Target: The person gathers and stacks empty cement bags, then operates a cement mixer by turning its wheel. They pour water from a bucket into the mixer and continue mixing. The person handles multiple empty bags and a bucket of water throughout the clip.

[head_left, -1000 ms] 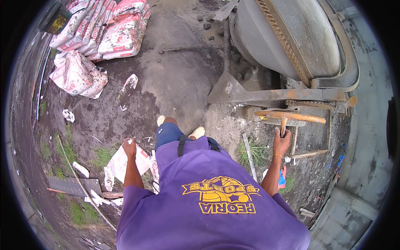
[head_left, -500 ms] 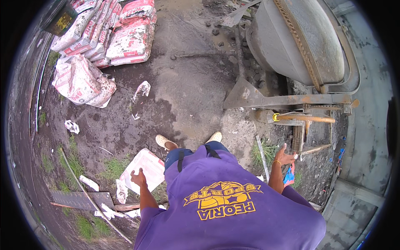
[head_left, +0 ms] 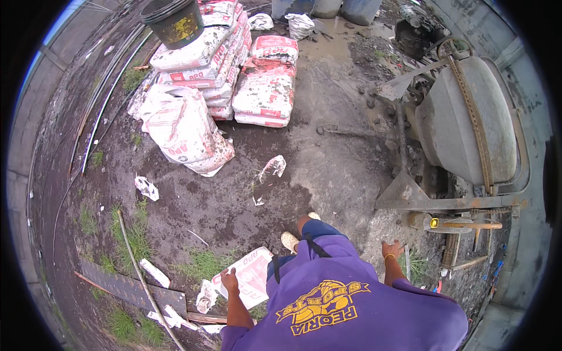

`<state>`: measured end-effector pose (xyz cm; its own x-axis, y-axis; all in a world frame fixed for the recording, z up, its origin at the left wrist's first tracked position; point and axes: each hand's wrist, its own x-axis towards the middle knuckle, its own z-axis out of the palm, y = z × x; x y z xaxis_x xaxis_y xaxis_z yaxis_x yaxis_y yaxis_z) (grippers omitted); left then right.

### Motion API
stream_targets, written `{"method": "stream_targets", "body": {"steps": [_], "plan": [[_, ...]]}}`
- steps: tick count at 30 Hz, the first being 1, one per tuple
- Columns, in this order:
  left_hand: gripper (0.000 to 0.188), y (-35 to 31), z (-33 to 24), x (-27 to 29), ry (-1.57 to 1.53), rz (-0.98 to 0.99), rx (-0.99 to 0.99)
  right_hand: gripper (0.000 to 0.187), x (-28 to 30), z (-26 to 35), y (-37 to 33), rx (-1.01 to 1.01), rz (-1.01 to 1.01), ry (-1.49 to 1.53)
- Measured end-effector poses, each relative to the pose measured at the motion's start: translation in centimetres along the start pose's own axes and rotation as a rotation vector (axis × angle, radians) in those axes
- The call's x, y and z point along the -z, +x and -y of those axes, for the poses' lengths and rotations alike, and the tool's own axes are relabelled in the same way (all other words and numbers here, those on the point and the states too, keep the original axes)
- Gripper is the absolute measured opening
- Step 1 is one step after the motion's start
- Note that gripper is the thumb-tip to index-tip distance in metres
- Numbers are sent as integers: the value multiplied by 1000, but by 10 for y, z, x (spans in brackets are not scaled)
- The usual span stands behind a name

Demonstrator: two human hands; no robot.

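Observation:
My left hand hangs at my side with its fingers apart, seen over a flattened white and red paper sack on the ground. It appears to hold nothing. Away from my body on the other side, my right hand is open and bare, with a yellow band at the wrist, above wet grey ground. Ahead to the left are stacked cement bags, white and red with dark splashes. A crumpled, partly slumped bag sits before them, and another short pile of bags stands beside them.
A black bucket tops the stack. To the right stands a concrete mixer with a grey drum and a metal frame. A long pole and a dark board lie at left. Blue drums stand far ahead.
My view has tilted up and turned left, bringing the drums into sight. My feet have moved from side by side to a step. My right arm has come lower; both hands stay free.

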<state>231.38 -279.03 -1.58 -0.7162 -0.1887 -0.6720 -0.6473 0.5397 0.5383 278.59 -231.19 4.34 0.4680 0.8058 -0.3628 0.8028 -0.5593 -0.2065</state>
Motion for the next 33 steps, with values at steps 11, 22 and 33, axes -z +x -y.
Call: {"method": "stream_targets", "body": {"steps": [11, 22, 33], "plan": [[51, 91, -51, 60, -48, -415, -90, 77, -95, 283, -16, 147, 5, -17], [41, 152, -132, 89, -166, -251, 28, 74, -140, 633, -234, 957, 245, 129], [29, 408, -396, 127, 267, 471, -27, 49, -172, 429, -212, -74, 46, 231]]}}
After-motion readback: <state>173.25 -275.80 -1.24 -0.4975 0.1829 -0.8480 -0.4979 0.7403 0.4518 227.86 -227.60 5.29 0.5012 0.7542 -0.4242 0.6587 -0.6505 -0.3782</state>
